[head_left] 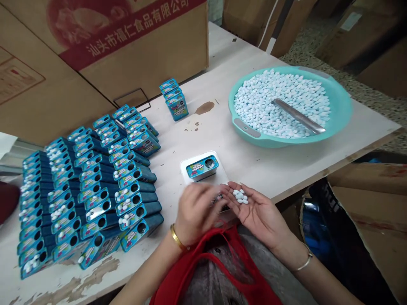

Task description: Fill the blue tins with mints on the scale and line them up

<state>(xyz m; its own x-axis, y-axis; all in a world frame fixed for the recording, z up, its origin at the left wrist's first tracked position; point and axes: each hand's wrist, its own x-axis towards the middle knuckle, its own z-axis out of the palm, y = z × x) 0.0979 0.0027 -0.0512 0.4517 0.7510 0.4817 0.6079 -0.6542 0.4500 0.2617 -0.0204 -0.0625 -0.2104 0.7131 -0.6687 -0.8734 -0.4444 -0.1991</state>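
Observation:
My right hand (259, 214) is palm up, its fingers stretched out, with several small white oval candies (241, 196) lying in the palm. Close to its fingertips is my left hand (197, 212), smeared by motion, so whatever its fingers hold cannot be made out. Just beyond both hands, a blue candy tin (202, 168) with a round hole in its top rests on a white base (187, 180) that looks like a small scale. My hands partly cover that base's near end.
Rows of blue tins (95, 182) fill the table's left side, some with candies on top. A few tins (176, 103) stand near the large carton (143, 46). At right is a turquoise basin (341, 106) of candies with a metal scoop (299, 116). An opened carton (369, 199) sits below the edge.

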